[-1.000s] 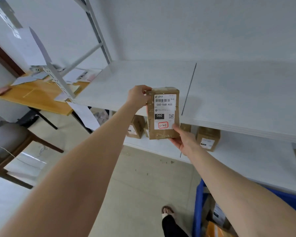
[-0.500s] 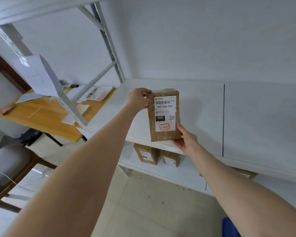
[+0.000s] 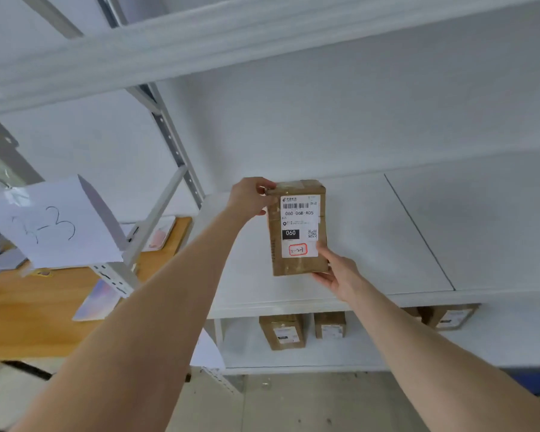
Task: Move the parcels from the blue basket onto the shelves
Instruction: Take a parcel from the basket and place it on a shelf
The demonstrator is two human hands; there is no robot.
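One wide-angle camera, worn on the head, faces the shelving [image 3: 175,145] close up, within arm's reach. It sits above the middle shelf [image 3: 387,244], seeing its top surface, and below the upper shelf [image 3: 262,42], which crosses the top of the frame. Both forearms [image 3: 153,338] enter from the bottom corners and meet at the parcel [image 3: 296,227] near centre; floor [image 3: 293,406] lines the bottom edge.

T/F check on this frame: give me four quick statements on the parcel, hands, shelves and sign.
1. The left hand and right hand both hold the brown parcel. True.
2. The parcel's printed label faces the camera. True.
3. The lower shelf has nothing on it. False: at least three boxes stand there.
4. The paper sign hangs right of the parcel. False: it hangs to its left.
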